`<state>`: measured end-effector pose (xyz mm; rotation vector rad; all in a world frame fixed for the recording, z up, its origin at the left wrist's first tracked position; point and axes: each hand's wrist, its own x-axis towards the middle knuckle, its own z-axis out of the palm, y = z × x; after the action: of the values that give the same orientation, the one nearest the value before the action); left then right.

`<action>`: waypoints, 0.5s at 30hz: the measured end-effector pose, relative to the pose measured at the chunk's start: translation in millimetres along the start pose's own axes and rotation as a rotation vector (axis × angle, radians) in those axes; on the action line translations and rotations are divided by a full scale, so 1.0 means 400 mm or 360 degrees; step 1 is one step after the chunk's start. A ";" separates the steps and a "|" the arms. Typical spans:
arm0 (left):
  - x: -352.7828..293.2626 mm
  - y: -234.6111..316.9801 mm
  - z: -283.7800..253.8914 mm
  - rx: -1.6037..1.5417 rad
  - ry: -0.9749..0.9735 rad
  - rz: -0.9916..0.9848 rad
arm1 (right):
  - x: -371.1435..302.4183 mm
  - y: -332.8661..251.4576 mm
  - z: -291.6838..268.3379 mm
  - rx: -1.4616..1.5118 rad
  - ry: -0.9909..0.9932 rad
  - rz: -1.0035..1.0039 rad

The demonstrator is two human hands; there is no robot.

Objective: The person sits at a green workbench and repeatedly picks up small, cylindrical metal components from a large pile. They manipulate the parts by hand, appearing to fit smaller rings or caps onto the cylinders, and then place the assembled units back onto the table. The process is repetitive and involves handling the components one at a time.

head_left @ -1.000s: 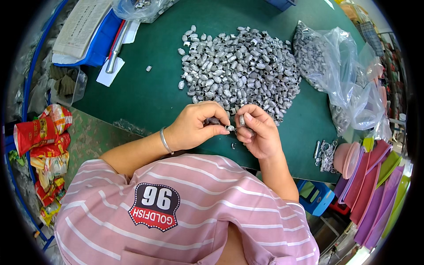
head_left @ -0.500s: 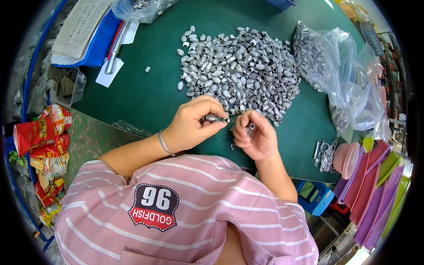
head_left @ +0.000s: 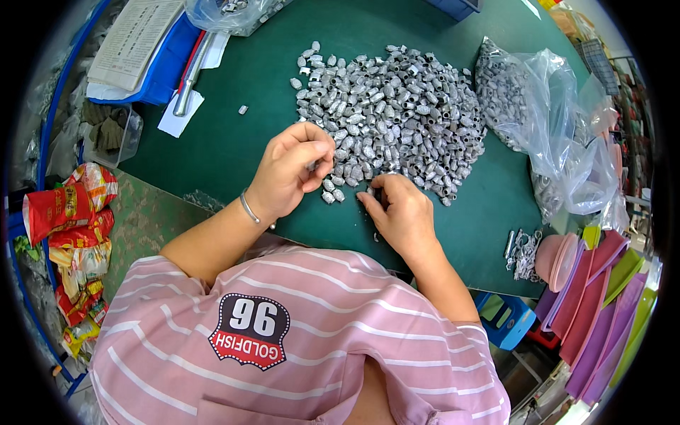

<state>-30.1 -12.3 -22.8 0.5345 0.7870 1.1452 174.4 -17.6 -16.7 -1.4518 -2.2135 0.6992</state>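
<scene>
Head view. Heap of grey metal beads (head_left: 393, 117): on green table (head_left: 234, 156), beyond the hands. Loose beads (head_left: 328, 197): at its near edge, between the hands. Left hand (head_left: 292, 168): fingers curled, beside the heap; whether gripping, cannot tell. Right hand (head_left: 400, 209): thumb and fingers bent, near edge; grip hidden. Handling, as judged: light fingertip pinch, outermost beads first.

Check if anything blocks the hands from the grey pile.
Nothing visible does. The right hand is at the near edge of the grey pile, the left hand by its near left side. A few loose grey pieces lie between the two hands; the clear plastic bag sits to the pile's right, out of the way.
</scene>
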 end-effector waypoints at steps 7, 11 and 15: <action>0.024 -0.036 0.033 0.2148 -0.0062 0.1062 | -0.012 0.000 -0.007 -0.0104 -0.0012 -0.0075; 0.014 -0.043 0.054 0.2503 -0.0092 0.0994 | -0.015 0.022 -0.008 0.0334 -0.0004 -0.0076; 0.023 -0.048 0.047 0.2385 -0.0182 0.1066 | -0.024 0.023 -0.018 0.0602 0.0099 -0.0145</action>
<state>-2.2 -9.9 -27.8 2.2070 1.3457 0.9014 188.7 -21.9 -17.0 -1.1606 -1.9538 0.9650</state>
